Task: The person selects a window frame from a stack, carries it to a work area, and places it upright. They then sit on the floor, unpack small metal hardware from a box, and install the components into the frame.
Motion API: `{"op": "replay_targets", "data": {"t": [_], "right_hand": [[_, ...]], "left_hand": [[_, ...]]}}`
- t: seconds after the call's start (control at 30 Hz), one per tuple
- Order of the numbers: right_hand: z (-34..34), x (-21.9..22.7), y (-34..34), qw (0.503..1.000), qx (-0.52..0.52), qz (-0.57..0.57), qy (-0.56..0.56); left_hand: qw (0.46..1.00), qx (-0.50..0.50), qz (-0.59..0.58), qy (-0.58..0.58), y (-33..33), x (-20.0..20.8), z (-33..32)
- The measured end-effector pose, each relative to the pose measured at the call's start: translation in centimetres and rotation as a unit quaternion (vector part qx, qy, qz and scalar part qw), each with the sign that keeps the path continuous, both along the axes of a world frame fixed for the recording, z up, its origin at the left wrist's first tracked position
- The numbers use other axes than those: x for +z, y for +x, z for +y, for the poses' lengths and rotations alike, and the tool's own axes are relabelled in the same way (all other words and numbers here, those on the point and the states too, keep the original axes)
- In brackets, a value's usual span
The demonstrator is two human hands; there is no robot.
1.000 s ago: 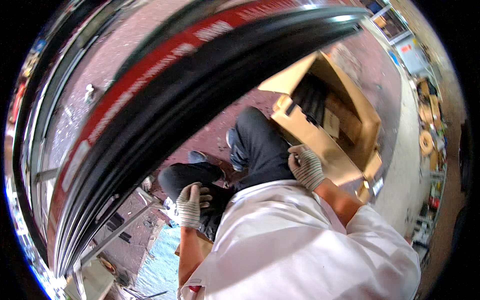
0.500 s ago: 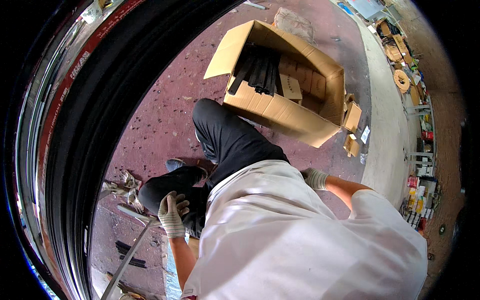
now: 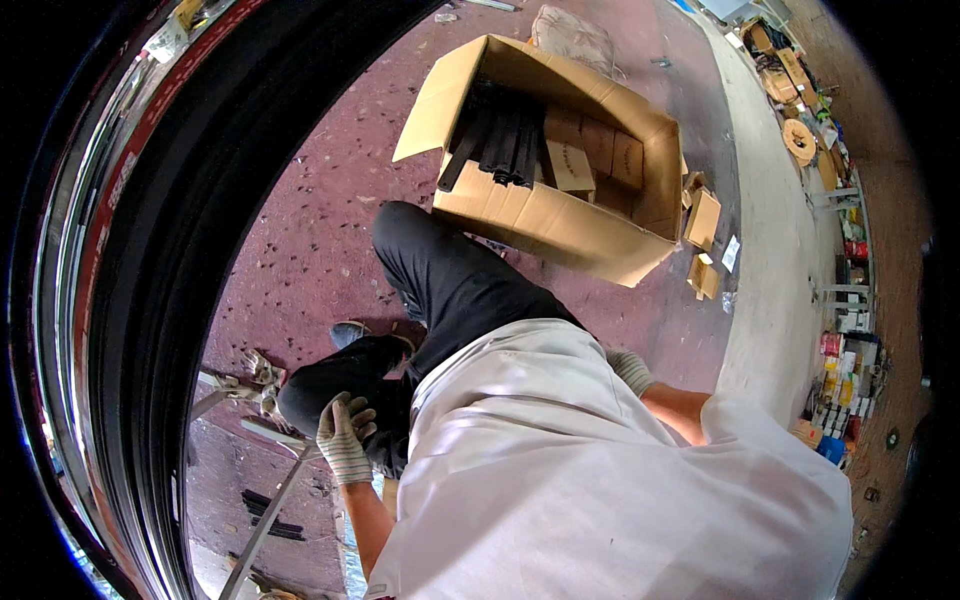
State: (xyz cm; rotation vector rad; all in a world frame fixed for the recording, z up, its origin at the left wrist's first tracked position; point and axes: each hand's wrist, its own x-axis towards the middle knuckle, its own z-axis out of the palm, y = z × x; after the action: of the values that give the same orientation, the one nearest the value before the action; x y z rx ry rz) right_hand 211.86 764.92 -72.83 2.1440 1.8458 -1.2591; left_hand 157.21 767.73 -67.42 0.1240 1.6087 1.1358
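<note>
My left hand [image 3: 345, 438], in a striped knit glove, hovers beside my bent knee in black trousers [image 3: 333, 383]. Its fingers are loosely curled and apart, with nothing visible in them. On the other side, my right hand [image 3: 630, 370], gloved too, is at my hip, its fingers hidden behind my white shirt [image 3: 560, 440]. Ahead of my knees a large open cardboard box [image 3: 545, 232] contains a bundle of black strips [image 3: 505, 145] at its left end and several small cartons [image 3: 571, 167] to their right.
A thick stack of long black profiles [image 3: 150, 260] curves along the left side. Near my left hand a metal bar [image 3: 265, 522] slants across, with short black strips [image 3: 272, 514] on the floor. Small cartons [image 3: 703, 220] lie right of the box, a cushion [image 3: 572, 38] behind it.
The view has shifted slightly, so the box appears a little farther left. My right hand has slipped somewhat further behind the shirt. My left hand stays by the knee.
</note>
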Motion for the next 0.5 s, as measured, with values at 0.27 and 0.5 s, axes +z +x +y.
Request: {"op": "replay_targets", "data": {"t": [0.27,0.5], "right_hand": [[5.3,6.5,-4.9,0.986,-0.036,0.003,-0.164],[5.5,5.1,-2.7,0.988,0.115,-0.011,-0.102]], "left_hand": [[1.0,0.004,-0.017,0.0,-0.3,-0.2,0.3],[1.0,0.009,-0.005,0.005,0.5,0.5,0.6]]}}
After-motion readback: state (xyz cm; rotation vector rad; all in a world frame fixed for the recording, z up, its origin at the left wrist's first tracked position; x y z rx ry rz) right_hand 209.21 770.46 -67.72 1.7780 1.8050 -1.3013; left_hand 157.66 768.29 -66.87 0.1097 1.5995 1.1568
